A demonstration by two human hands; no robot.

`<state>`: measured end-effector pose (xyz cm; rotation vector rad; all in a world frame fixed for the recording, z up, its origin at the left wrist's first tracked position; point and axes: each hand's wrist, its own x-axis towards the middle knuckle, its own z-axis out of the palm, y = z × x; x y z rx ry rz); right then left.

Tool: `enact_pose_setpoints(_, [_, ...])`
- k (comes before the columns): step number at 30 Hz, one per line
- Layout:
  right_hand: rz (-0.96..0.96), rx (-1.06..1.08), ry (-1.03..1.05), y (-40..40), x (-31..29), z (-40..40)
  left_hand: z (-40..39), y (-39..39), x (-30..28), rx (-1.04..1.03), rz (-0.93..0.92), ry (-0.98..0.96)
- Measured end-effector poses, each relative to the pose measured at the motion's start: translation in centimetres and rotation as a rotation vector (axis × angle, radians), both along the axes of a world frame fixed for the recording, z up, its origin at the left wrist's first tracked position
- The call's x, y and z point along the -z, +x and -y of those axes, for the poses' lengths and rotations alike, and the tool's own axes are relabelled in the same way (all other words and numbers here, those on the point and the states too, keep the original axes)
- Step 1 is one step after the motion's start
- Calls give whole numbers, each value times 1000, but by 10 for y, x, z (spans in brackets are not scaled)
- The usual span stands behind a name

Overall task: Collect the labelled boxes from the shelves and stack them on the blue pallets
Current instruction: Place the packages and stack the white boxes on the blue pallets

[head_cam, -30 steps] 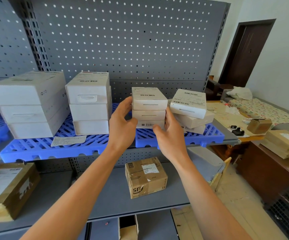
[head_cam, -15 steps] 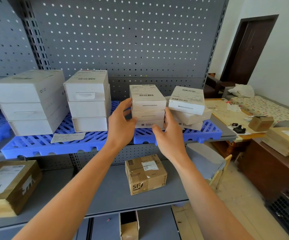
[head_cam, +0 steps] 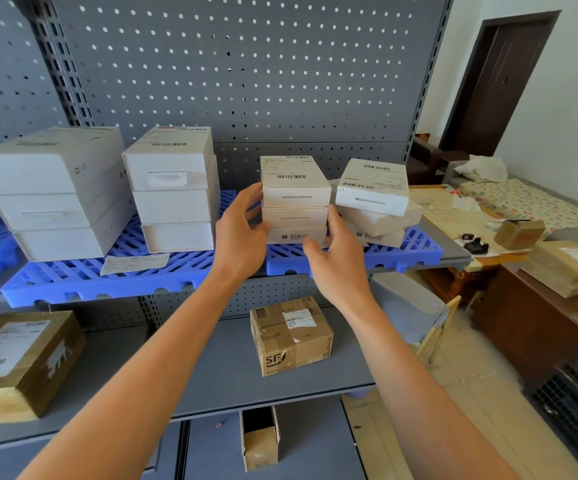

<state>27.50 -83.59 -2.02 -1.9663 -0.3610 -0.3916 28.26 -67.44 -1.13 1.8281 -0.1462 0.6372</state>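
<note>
A stack of three small white labelled boxes (head_cam: 294,199) stands on the right blue pallet (head_cam: 402,252) on the upper shelf. My left hand (head_cam: 241,233) lies against the stack's left side, fingers fairly straight, touching the top and middle boxes. On the stack's right side my right hand (head_cam: 336,258) touches the middle box with its fingertips, thumb low in front of the bottom box. A second, crooked stack of white boxes (head_cam: 372,199) leans just right of it. Two taller white stacks (head_cam: 173,188) (head_cam: 55,192) stand on the left blue pallet (head_cam: 107,282).
A loose paper label (head_cam: 135,263) lies on the left pallet. On the grey lower shelf (head_cam: 211,368) sit a brown SF carton (head_cam: 291,336) and a larger brown box (head_cam: 21,362). At right stands a desk with parcels (head_cam: 568,268) and a dark door (head_cam: 502,81).
Both hands stay at the sides of the small stack. The right hand has slid slightly lower and outward, its thumb now in front of the pallet edge.
</note>
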Motion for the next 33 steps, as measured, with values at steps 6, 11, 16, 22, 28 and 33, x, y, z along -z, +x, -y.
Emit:
enact_pose_setpoints(6, [-5, 26, -15, -2, 1, -1, -1, -1, 0, 52, -18, -21])
enact_pose_setpoints(11, [-9, 50, -19, -2, 2, -3, -2, -3, -2, 108, -31, -17])
enact_pose_setpoints(16, [-6, 46, 21, -4, -3, -7, -1, -6, 1, 40, -35, -26])
enact_pose_setpoints(22, [-12, 32, 23, -5, -4, -7, 2, -15, -2, 81, 15, -33])
enact_pose_setpoints(28, [-27, 9, 28, -7, -5, -6, 3, -18, 0, 52, 35, -82])
enact_pose_setpoints(33, [-39, 6, 32, -9, -4, -4, 5, -21, 0, 24, 37, -68])
